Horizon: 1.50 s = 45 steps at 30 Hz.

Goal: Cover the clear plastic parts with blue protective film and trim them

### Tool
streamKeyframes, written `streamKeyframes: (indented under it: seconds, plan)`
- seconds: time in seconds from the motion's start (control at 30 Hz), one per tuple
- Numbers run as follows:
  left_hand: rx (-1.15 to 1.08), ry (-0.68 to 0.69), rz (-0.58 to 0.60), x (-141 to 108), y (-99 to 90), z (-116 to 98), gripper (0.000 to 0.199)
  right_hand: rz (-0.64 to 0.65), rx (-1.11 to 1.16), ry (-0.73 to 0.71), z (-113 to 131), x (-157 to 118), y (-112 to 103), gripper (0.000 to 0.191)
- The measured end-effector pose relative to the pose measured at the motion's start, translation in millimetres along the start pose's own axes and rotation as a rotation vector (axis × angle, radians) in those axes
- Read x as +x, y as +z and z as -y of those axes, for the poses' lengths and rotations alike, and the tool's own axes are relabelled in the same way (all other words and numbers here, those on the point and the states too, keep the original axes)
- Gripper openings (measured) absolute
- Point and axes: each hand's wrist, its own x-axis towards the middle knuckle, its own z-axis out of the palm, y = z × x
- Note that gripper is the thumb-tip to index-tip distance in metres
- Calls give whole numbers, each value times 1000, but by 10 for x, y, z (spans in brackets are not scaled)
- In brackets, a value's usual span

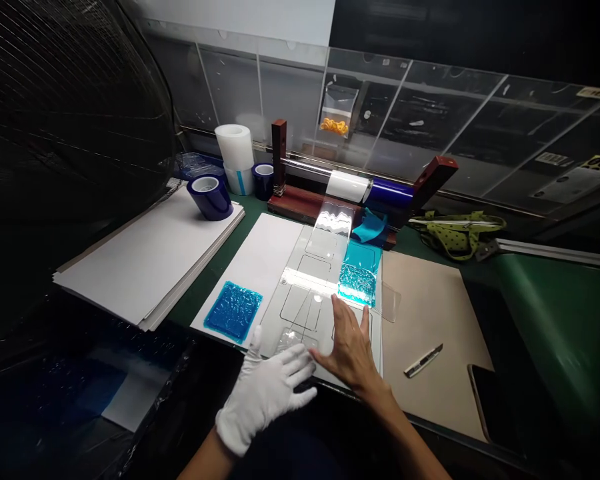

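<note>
My left hand (269,395), in a white glove, hovers at the front edge of the work board with its fingers spread. Just beyond its fingertips lies a small clear plastic piece (293,339). My bare right hand (347,347) is open over the board, fingers apart, near a piece under wrinkled light-blue film (359,275). Whether either hand touches the board I cannot tell. Outlined rectangles mark the pale board (275,320). Clear film (333,223) runs down onto it from a white roll (349,187). A darker blue film-covered piece (233,311) lies at left.
A wooden roll holder (310,203) also carries a dark blue roll (391,192). White sheets (140,253) are stacked at left, a blue tape roll (210,198) on top. On the right are a cutter knife (424,361), a phone (495,403) and a green patterned pouch (453,233).
</note>
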Motion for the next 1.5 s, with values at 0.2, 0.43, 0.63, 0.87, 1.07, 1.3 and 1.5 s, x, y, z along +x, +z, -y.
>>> streamKeyframes:
  seconds: [0.2,0.43,0.63,0.87,1.07,1.3,1.5]
  plan:
    - [-89,129,-235,-424,-416,-217,101,9,-151,16,-193,337,573,100]
    - [-150,161,-246,-563,-513,-224,95,90,-182,-31,-202,339,872,88]
    - [-131,186,-227,-526,-480,-251,85,110,-178,-35,-194,356,965,91]
    - [-30,282,-300,-503,-451,-290,74,-155,-23,466,-657,324,619,67]
    - [11,309,-325,-422,-385,-274,73,-170,123,952,-1478,647,436,62]
    - [354,324,-178,-334,-249,-212,70,-234,282,927,-1456,654,301,36]
    - [907,456,-160,-87,85,-9,76,-423,608,724,-955,-31,-311,39]
